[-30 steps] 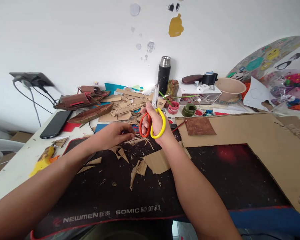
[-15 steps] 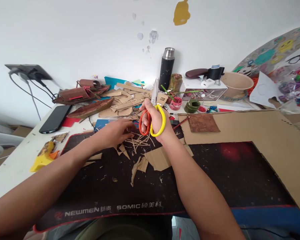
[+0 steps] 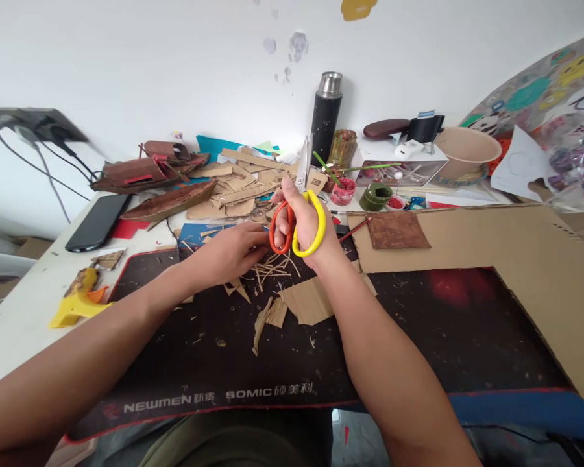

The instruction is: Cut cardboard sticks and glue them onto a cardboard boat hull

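Observation:
My right hand [image 3: 304, 216] is closed on a pair of scissors [image 3: 302, 170] with one red-orange and one yellow handle loop, its slightly parted blades pointing up and away. Just left of it, my left hand [image 3: 233, 254] reaches over a pile of thin cardboard strips [image 3: 275, 271], fingers curled together. What its fingertips pinch, if anything, is hidden. Cut cardboard pieces [image 3: 307, 301] lie on the black desk mat [image 3: 272, 370] below the scissors, beside a torn scrap [image 3: 261, 326].
Behind the hands are a heap of cardboard offcuts [image 3: 243, 185], brown model boats [image 3: 170, 202], a black thermos [image 3: 326, 123] and open paint jars [image 3: 375, 196]. At left lie a phone [image 3: 98, 222] and a yellow glue gun [image 3: 75, 305]. A large cardboard sheet [image 3: 467, 243] covers the right.
My left hand has moved slightly right, toward the scissors, and its fingers have drawn together over the strips. The right hand still holds the scissors. The view has shifted a little.

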Motion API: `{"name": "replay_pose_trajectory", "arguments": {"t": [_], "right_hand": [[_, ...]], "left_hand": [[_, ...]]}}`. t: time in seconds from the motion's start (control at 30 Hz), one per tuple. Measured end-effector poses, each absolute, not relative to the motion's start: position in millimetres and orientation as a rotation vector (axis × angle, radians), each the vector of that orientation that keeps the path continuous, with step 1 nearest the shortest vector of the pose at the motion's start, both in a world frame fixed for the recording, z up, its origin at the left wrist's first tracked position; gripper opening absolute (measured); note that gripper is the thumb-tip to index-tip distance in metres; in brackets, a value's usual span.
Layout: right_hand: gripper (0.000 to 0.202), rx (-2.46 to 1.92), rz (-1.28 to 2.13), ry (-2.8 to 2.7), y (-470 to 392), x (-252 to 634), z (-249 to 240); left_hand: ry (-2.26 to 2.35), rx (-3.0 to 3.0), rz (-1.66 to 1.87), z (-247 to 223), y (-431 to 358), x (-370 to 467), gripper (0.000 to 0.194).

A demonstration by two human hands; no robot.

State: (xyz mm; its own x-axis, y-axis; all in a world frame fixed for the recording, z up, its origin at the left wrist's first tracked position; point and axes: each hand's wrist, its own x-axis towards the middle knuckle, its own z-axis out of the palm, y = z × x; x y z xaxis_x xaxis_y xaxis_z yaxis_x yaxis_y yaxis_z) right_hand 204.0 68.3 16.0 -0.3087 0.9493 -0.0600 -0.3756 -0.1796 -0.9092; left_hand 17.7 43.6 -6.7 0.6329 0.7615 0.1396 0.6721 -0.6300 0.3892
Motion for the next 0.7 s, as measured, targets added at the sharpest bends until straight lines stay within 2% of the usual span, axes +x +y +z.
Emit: {"name": "replay_pose_trajectory", "arguments": {"t": [0.53,0.7], "right_hand": [[0.065,-0.817,1.687,-1.04,68,202,13],[0.065,-0.857,1.67,-1.052,67,202,15]], "left_hand": [[0.985,2.532,0.467,-4,43,20,0.027],[1.129,2.466,0.443,-4,40,12,0.029]]}}
